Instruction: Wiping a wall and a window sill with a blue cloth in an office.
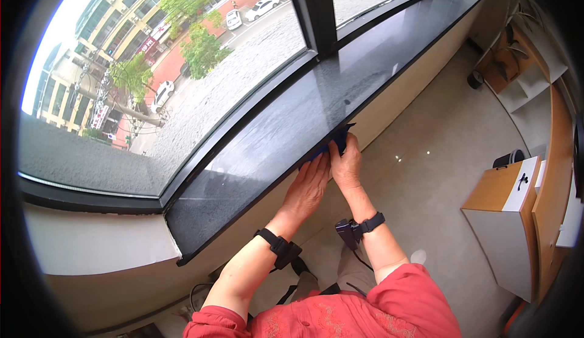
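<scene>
A dark blue cloth [342, 137] is bunched at the front edge of the dark stone window sill [274, 149]. My right hand [347, 165] grips it, with the thumb up along the cloth and a pointed corner sticking out above the fingers. Beside it, my left hand [309, 183] reaches up to the same edge, its fingers stretched out and close together. The left fingertips touch the lower part of the cloth, which they partly hide. Each wrist wears a black strap with a small dark device.
Behind the sill stands a dark-framed window [243, 98], with a street and parked cars outside. The pale wall [380, 104] drops below the sill to a grey floor [407, 174]. A wood-and-white cabinet [502, 186] and shelves [529, 95] stand at the right.
</scene>
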Demonstrator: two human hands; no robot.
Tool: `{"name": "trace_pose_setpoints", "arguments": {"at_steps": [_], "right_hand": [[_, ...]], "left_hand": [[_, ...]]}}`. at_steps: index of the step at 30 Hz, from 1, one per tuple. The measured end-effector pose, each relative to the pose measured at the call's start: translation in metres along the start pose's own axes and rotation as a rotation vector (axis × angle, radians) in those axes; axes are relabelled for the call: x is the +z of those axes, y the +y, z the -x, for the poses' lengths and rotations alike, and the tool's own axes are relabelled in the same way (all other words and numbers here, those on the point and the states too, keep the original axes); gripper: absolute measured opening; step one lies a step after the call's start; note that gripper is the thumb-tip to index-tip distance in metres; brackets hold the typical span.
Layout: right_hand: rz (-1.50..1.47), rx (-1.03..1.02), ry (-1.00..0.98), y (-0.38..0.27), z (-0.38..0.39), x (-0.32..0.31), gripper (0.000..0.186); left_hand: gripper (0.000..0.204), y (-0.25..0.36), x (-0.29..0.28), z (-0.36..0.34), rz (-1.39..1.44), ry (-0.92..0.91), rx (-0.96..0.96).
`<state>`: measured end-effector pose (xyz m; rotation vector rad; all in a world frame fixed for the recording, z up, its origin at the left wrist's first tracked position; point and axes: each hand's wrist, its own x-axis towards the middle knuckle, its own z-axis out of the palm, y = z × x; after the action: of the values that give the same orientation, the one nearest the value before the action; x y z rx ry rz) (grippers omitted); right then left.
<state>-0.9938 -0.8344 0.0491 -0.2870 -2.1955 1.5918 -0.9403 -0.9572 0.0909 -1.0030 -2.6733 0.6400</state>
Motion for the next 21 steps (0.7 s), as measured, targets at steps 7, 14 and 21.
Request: {"name": "trace_pose_setpoints", "arguments": {"at_steps": [7, 14, 21], "right_hand": [[0.05, -0.026, 0.018, 0.023, -0.074, -0.041, 0.029], [0.08, -0.025, 0.024, 0.046, -0.127, -0.067, 0.033], [0.247, 0.149, 0.127, 0.051, -0.153, -0.082, 0.03]], "left_hand": [[0.059, 0.014, -0.011, -0.083, -0.053, 0.009, 0.04], [0.056, 0.027, -0.019, -0.145, -0.09, -0.015, 0.07], [0.054, 0.034, -0.016, -0.191, -0.021, 0.018, 0.09]]}}
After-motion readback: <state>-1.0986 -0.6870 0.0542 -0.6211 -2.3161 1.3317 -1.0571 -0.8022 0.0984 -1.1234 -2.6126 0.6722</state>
